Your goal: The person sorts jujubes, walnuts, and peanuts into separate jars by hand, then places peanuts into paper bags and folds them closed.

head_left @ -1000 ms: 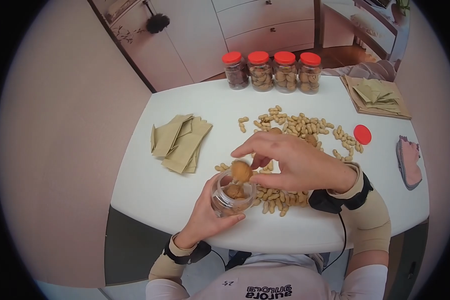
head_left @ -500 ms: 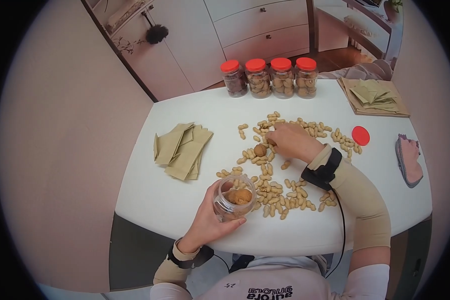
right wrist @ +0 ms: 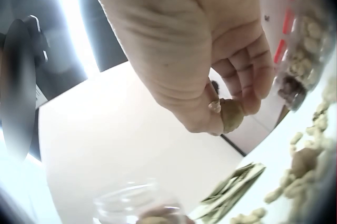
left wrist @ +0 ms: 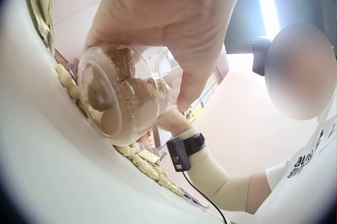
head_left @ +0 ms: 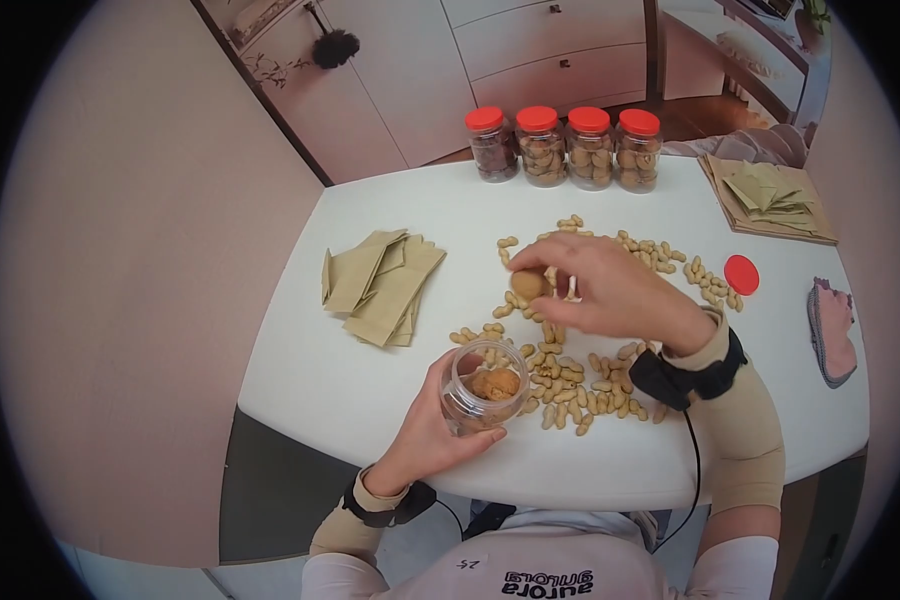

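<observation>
Walnut in one hand, open jar in the other.
The right hand (head_left: 618, 290) pinches a walnut (head_left: 528, 285) over the peanuts (head_left: 570, 388) — the left hand (head_left: 428, 428) grips the clear jar (head_left: 475, 412), walnuts inside, at the table's (head_left: 350, 420) near side, left of most peanuts.

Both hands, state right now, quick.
Left hand: closed round the lidless clear jar, walnuts inside.
Right hand: closed on a walnut, pinched between thumb and fingers.

Walnuts (head_left: 497, 384) in jar (head_left: 460, 410), peanuts (head_left: 575, 398) beside (papers (head_left: 380, 285) left)
</observation>
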`<state>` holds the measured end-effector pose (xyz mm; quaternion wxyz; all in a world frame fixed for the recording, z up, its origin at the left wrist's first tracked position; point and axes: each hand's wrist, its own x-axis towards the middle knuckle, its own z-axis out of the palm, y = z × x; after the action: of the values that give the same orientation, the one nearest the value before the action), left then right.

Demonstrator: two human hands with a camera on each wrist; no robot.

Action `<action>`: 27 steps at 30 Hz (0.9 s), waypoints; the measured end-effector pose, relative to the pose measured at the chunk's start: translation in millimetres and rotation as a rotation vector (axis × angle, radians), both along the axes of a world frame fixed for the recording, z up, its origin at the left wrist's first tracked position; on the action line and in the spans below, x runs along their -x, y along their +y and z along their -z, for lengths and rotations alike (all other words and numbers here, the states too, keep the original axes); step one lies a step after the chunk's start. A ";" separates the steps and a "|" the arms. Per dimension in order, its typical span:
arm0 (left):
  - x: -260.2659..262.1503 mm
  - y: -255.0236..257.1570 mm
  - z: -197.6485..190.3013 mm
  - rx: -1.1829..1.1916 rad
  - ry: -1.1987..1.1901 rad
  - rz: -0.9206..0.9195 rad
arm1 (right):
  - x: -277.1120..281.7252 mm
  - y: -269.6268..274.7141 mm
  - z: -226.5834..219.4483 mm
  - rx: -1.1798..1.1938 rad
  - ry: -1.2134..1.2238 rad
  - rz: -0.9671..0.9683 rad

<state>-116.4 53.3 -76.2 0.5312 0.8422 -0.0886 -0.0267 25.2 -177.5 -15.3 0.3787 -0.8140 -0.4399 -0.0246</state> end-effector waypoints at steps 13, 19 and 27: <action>0.1 3.4 2.9 -0.048 -0.088 0.024 | -7.4 -43.7 12.4 0.124 -0.242 0.344; 0.4 0.7 1.0 -0.089 -0.082 0.013 | -16.5 -66.3 47.3 0.369 -0.089 0.315; 1.8 -3.7 -2.8 -0.122 -0.074 0.004 | -14.4 -55.3 65.3 0.425 0.026 0.248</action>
<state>-118.2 49.6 -73.4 0.4752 0.8732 -0.1082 -0.0018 39.7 -232.8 -80.6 0.1987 -0.9234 -0.3269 0.0326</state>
